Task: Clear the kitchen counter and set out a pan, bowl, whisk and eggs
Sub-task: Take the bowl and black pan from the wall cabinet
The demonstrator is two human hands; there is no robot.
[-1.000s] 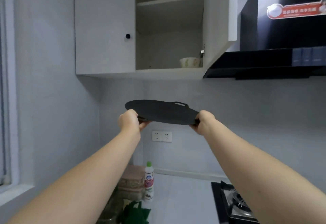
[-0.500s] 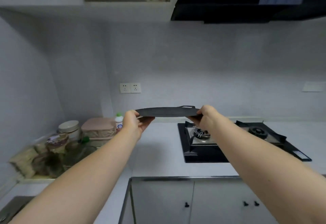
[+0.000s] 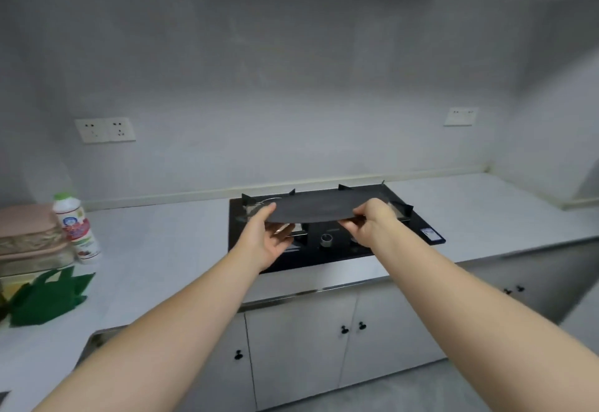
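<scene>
Both hands hold a flat black pan point(image 3: 319, 209) by its opposite edges, low over the gas hob point(image 3: 330, 251). The left hand point(image 3: 270, 236) pinches the pan's left rim: the thumb lies on top and the fingers are loosely spread underneath, palm turned up. The right hand point(image 3: 369, 225) grips the right rim with its thumb above and its fingers curled under the edge. The pan lies nearly level and covers most of the burners; the tips of the black pan supports show round it. Whether it touches those supports cannot be told.

The hob is sunk into a white surface point(image 3: 168, 243). At the far left of that surface stand a white bottle with a green cap point(image 3: 76, 226), a stack of containers with a pink lid point(image 3: 26, 222) just beside it, and a green bag point(image 3: 48, 295) nearer the front edge.

A second ago the pan was held high, just under an open wall cupboard. Half a second ago it was in front of the hob, well above the burners. Now it has come down close over the hob, the grip on both edges is unchanged, and the cupboard is out of view.
</scene>
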